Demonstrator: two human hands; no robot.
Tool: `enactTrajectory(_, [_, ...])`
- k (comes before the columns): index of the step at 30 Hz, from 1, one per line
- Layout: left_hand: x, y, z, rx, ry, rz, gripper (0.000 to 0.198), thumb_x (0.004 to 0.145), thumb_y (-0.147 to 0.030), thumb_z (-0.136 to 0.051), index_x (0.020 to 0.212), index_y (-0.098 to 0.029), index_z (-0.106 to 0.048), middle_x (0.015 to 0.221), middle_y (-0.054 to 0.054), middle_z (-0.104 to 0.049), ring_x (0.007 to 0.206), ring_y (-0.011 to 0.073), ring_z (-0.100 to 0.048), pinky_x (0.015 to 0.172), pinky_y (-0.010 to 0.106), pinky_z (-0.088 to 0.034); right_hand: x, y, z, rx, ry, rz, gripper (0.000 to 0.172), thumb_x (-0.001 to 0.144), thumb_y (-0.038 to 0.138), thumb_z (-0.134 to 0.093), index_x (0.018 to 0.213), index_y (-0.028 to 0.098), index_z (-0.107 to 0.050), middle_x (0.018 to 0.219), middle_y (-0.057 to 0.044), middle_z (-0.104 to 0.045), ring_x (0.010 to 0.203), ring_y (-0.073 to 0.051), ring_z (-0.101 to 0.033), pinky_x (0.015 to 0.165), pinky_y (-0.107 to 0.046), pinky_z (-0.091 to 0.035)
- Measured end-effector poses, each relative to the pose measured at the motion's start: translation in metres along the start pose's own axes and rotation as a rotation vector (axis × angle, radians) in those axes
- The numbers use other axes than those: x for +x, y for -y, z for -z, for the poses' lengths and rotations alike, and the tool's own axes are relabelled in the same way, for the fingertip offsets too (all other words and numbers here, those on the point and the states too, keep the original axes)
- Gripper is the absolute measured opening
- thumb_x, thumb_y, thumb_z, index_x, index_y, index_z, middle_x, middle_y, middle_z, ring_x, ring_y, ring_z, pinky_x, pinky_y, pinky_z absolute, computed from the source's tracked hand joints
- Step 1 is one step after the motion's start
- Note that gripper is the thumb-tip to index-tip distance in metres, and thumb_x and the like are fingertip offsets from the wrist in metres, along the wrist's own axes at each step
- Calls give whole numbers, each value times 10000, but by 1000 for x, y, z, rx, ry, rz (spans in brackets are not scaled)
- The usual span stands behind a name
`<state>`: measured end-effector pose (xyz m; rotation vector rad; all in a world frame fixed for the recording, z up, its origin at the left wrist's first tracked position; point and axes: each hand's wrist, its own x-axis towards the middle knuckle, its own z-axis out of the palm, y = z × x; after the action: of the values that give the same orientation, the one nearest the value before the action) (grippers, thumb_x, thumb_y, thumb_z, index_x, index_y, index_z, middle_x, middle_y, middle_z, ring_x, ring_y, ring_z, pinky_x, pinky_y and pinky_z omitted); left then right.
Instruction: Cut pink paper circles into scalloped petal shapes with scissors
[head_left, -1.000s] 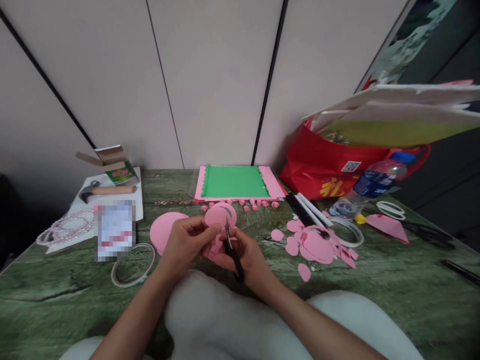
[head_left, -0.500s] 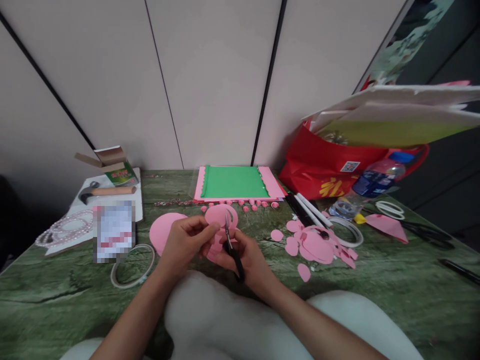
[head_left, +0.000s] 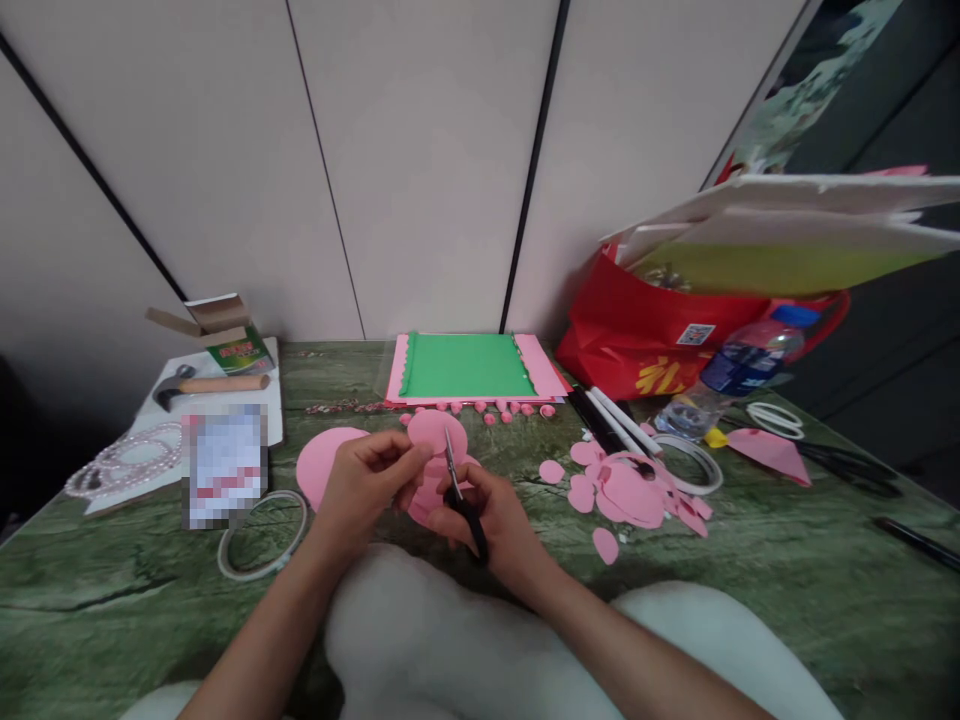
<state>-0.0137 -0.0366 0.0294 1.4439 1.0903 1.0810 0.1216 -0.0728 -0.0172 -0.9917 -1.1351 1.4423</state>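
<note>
My left hand (head_left: 366,485) pinches a round piece of pink paper (head_left: 433,434) just above the green table (head_left: 112,590). Small black-handled scissors (head_left: 459,490) are gripped in my right hand (head_left: 491,515), their blades upright against the paper's right edge. More pink paper hangs below the circle between my hands. A larger pink disc (head_left: 324,462) lies flat on the table behind my left hand.
A heap of pink cut-outs (head_left: 628,492) lies to the right beside pens (head_left: 609,424) and a tape ring (head_left: 694,462). Green and pink sheets (head_left: 465,366) lie at the back, a red bag (head_left: 660,330) and bottle (head_left: 731,375) behind right. Tape ring (head_left: 262,520), hammer (head_left: 206,385) and beads (head_left: 124,460) sit left.
The scissor blades have closed a little and shifted slightly left along the pink circle. Both hands stay in nearly the same place.
</note>
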Motion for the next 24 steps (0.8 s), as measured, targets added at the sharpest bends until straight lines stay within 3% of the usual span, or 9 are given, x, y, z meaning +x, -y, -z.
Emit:
enactTrajectory(13, [0,-2,0,-61,-75,5,154,690,-263,-651,586,-159,-607,406,-66,-488,317,37,-378,313,152,-255,-1,3,-1,-11,-12,-22,345,542,401,-731,713,191,-517,437,75,-523,349,-71,-425,366,-185,-304])
enactTrajectory(24, [-1,-2,-1,10,-65,-16,258,757,-284,-583,536,-158,-538,417,-60,-486,299,27,-354,301,148,-224,-2,1,-2,-21,18,-49,374,551,423,-734,734,192,-504,458,68,-522,367,-81,-424,380,-185,-296])
